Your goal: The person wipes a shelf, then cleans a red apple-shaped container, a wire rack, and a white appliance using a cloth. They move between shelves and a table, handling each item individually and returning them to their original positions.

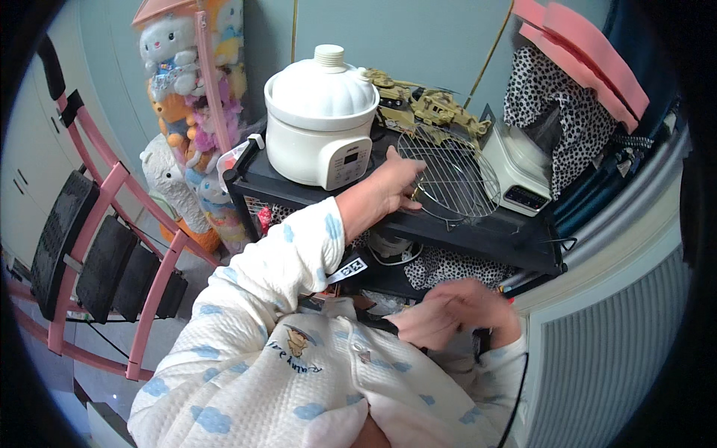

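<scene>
My left hand (400, 182) reaches over the black shelf's front edge, its fingers on the left rim of a round wire rack (459, 176). The rack lies tilted, with short wire legs under it. Left of this hand stands a white electric stew pot (299, 148) with a ribbed white lid (325, 87) on it. My right hand (476, 302) is blurred, low in front of the shelf, with a pinkish cloth (423, 325) bunched in it.
Camouflage toy helicopters (442, 106) stand behind the rack. A white appliance (518, 173) sits at the shelf's right, by leopard-print fabric (538, 95). Plush toys (173, 56) are at left, beside a pink metal frame with black pads (112, 190). A lower shelf holds more spotted fabric (448, 266).
</scene>
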Available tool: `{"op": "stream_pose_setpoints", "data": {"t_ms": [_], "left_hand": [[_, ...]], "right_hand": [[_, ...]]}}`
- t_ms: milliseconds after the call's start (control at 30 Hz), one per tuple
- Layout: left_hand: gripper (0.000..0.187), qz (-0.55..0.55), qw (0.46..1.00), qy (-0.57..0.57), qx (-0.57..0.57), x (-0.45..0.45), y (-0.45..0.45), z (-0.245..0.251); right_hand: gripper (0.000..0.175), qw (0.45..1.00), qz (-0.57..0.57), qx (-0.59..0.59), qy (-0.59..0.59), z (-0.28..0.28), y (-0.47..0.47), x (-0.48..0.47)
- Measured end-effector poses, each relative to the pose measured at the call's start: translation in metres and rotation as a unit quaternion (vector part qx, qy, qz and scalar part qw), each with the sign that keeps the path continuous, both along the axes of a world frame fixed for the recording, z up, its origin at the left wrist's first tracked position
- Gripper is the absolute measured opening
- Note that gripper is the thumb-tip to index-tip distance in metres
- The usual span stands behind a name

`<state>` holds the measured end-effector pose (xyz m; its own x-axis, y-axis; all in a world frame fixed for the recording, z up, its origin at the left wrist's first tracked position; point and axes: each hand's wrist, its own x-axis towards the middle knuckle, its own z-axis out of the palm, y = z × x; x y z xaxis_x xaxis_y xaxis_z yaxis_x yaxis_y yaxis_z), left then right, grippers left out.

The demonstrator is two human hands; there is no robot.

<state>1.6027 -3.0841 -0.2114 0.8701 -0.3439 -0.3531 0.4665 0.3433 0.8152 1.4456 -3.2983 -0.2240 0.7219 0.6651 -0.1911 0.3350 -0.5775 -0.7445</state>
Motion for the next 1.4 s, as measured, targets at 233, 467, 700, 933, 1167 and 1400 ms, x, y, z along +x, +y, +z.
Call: {"op": "stream_pose_setpoints", "data": {"t_ms": [233, 467, 700, 933, 1167, 1400], "left_hand": [[0.059, -0.092, 0.965, -0.222, -0.102, -0.080, 0.057, 0.000], [0.028, 0.029, 0.953, -0.175, -0.246, -0.099, 0.097, -0.006], [0.030, 0.010, 0.954, -0.167, -0.249, -0.112, 0.129, 0.000], [0.039, -0.072, 0.960, -0.265, -0.044, -0.111, 0.177, 0.019], [0.043, 0.368, 0.671, -0.555, 0.325, -0.045, 0.239, 0.036], [0.049, 0.324, 0.592, -0.630, 0.383, -0.008, 0.262, 0.025]], "right_hand": [[0.017, 0.968, 0.009, 0.148, -0.204, 0.091, 0.065, 0.071], [0.033, 0.836, -0.051, 0.192, -0.511, 0.053, 0.172, 0.067], [0.055, 0.823, 0.064, 0.074, -0.560, 0.049, 0.168, 0.055], [0.047, 0.821, 0.027, 0.159, -0.548, 0.102, 0.171, 0.086], [0.042, 0.784, -0.052, 0.072, -0.615, 0.139, 0.239, 0.142], [0.039, 0.753, 0.023, 0.044, -0.656, 0.109, 0.295, 0.146]]}}
